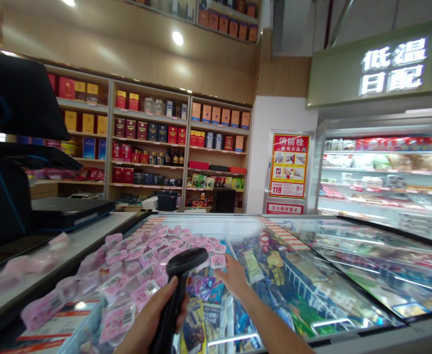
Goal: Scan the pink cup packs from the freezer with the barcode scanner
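Note:
My left hand (164, 309) is wrapped round the handle of a black barcode scanner (187, 260), whose head is turned to the right. Just right of the scanner head, my right hand (234, 278) has its fingers on a small pink-lidded cup (218, 261) with a barcode label facing me. Many similar pink cups (147, 270) lie heaped on the freezer's glass top, to the left of and beyond the scanner. Under both hands, bagged frozen goods (210, 317) show through the glass.
A chest freezer (275, 233) stretches to the right, with packaged food inside. On the left ledge stand a black checkout machine (20, 123) and several blurred pink cups (31, 265). Shelves of boxed bottles (145, 130) line the back wall; an open chiller (385, 177) stands right.

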Demonstrator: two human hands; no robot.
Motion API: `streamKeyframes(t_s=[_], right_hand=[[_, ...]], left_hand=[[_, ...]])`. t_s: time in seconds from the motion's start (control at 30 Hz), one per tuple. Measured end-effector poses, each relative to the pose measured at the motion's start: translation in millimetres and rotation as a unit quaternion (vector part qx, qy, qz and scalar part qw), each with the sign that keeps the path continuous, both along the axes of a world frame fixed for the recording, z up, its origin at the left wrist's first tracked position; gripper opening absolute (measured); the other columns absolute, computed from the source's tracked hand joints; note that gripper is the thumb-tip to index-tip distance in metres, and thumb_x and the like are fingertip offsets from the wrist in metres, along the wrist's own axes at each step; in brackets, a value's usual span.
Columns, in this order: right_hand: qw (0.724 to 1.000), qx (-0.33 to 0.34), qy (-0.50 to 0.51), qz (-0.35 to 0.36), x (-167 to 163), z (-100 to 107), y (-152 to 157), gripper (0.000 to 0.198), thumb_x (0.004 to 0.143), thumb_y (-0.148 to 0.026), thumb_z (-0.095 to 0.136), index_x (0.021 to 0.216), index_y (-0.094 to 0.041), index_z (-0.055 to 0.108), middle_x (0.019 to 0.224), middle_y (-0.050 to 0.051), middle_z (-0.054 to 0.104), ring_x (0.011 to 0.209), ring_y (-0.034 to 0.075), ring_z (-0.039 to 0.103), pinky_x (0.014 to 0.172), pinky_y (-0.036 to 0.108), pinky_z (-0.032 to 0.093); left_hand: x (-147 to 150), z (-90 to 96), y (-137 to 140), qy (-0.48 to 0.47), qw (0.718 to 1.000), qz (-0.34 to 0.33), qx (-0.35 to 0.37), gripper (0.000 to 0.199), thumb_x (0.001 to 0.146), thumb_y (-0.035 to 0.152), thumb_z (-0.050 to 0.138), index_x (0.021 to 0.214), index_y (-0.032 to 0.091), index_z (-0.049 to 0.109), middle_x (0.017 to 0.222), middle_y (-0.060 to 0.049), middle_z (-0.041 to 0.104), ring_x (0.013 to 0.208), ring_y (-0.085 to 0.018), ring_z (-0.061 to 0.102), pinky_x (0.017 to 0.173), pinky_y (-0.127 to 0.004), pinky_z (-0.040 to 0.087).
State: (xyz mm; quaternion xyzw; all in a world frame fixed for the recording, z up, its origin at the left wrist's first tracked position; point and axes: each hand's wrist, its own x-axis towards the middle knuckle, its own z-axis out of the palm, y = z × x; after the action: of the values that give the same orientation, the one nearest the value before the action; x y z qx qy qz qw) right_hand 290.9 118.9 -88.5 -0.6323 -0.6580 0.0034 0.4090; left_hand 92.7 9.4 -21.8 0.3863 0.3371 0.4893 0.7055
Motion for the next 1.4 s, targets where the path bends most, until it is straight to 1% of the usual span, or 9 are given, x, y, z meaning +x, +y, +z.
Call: streamKeyframes(t_s=[0.17,0.37,0.5,0.63,0.7,0.83,0.93,1.1,1.4], right_hand=[[0.99,-0.007,-0.13,-0.053,-16,4,3,0.032,0.068,-0.036,0.052,0.093,-0.016,0.058,0.096,0.012,0.059,0.093,0.027,0.05,0.075,0.038,0.036],[0.981,-0.032,-0.188,-0.028,-17,18,6,0.032,0.068,-0.042,0.051,0.081,-0.016,0.063,0.092,0.014,0.06,0.09,0.028,0.051,0.071,0.038,0.038],[0.984,-0.07,-0.16,-0.028,-6,30,-5,0.022,0.061,-0.037,0.06,0.072,-0.018,0.063,0.077,0.008,0.063,0.078,0.022,0.056,0.065,0.03,0.039],[0.986,0.077,-0.146,0.024,-17,37,-12,0.028,0.06,-0.028,0.06,0.088,-0.023,0.06,0.099,0.005,0.059,0.095,0.023,0.049,0.08,0.034,0.034],[0.985,0.107,-0.128,0.04,-24,37,-9,0.038,0.059,-0.026,0.061,0.097,-0.024,0.057,0.105,0.004,0.056,0.098,0.023,0.046,0.083,0.036,0.032],[0.994,0.107,0.0,-0.014,-12,30,15,0.041,0.061,-0.029,0.056,0.101,-0.018,0.055,0.1,0.009,0.057,0.095,0.024,0.049,0.082,0.035,0.036],[0.988,0.106,0.113,0.011,14,17,36,0.036,0.072,-0.027,0.041,0.103,-0.014,0.054,0.095,0.01,0.059,0.086,0.019,0.055,0.077,0.032,0.042],[0.992,0.047,0.097,0.062,30,-2,56,0.041,0.063,-0.02,0.05,0.103,-0.016,0.054,0.097,0.007,0.061,0.079,0.018,0.058,0.073,0.031,0.044],[0.993,0.078,0.091,0.002,22,2,59,0.049,0.062,-0.019,0.052,0.11,-0.013,0.046,0.079,0.006,0.062,0.071,0.018,0.058,0.068,0.029,0.043]], left_hand=[[-17,0.0,-1,0.003,1.0,0.004,-0.014,0.038,0.067,0.045,0.055,0.09,0.016,0.055,0.055,0.002,0.053,0.041,-0.006,0.044,0.039,-0.017,0.036],[-25,1.8,-3,-0.007,1.0,0.004,-0.011,0.04,0.068,0.045,0.053,0.096,0.016,0.052,0.053,0.002,0.054,0.04,-0.007,0.043,0.039,-0.018,0.035],[-28,1.8,-5,-0.017,1.0,0.007,-0.024,0.04,0.066,0.045,0.055,0.093,0.015,0.053,0.053,0.002,0.053,0.04,-0.007,0.042,0.039,-0.019,0.036],[-26,-1.8,-4,-0.022,0.999,0.017,-0.03,0.04,0.066,0.048,0.054,0.092,0.017,0.053,0.052,0.003,0.052,0.038,-0.007,0.042,0.037,-0.018,0.035],[-23,-3.6,-4,-0.017,0.999,0.028,-0.027,0.037,0.065,0.047,0.055,0.087,0.017,0.054,0.051,0.003,0.051,0.037,-0.006,0.041,0.037,-0.018,0.034],[-16,-4.1,-5,0.006,0.999,0.026,-0.028,0.032,0.061,0.046,0.059,0.065,0.015,0.055,0.047,0.003,0.048,0.035,-0.005,0.04,0.035,-0.017,0.033],[-11,-1.9,-3,0.006,0.999,0.03,-0.014,0.031,0.062,0.045,0.059,0.062,0.014,0.054,0.047,0.003,0.049,0.035,-0.005,0.04,0.035,-0.016,0.033],[-2,0.2,2,0.012,1.0,0.02,-0.007,0.034,0.065,0.049,0.053,0.064,0.014,0.054,0.046,0.003,0.049,0.036,-0.006,0.041,0.035,-0.017,0.034],[10,3.8,-4,0.015,1.0,0.008,0.002,0.036,0.063,0.046,0.057,0.084,0.016,0.057,0.047,0.005,0.048,0.035,-0.006,0.04,0.033,-0.017,0.032]])
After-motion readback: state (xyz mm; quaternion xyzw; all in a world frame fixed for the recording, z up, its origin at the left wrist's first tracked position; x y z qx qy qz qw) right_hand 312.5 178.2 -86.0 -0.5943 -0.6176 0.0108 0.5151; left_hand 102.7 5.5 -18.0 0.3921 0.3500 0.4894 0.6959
